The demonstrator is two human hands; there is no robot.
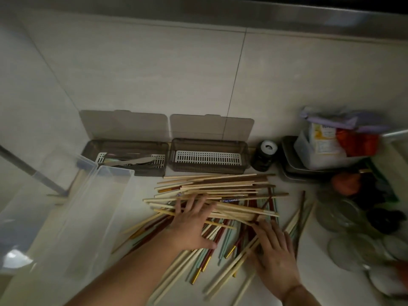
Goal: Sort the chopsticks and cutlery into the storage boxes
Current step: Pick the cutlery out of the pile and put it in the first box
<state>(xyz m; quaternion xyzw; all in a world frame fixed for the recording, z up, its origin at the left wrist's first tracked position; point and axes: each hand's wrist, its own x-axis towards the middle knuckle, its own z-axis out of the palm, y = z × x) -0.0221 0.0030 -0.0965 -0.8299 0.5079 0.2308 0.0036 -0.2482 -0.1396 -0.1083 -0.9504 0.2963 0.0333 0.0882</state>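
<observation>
Two bare forearms at bottom centre, left hand (191, 226) and right hand (272, 250) each with grip released, fingers spread flat on a chopstick pile (220, 195) mid-frame on the pale bench (320, 279), two open grey storage boxes behind, left box (125, 157) holding cutlery (132, 161), right box (208, 159) showing only its white grate.

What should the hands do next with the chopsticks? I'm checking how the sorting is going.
Probably gather a handful of the pale wooden chopsticks and lift them into the right grey box, which holds only its white grid. Both the left hand and the right hand lie spread on the mixed pile; the left grey box already holds cutlery.
</observation>
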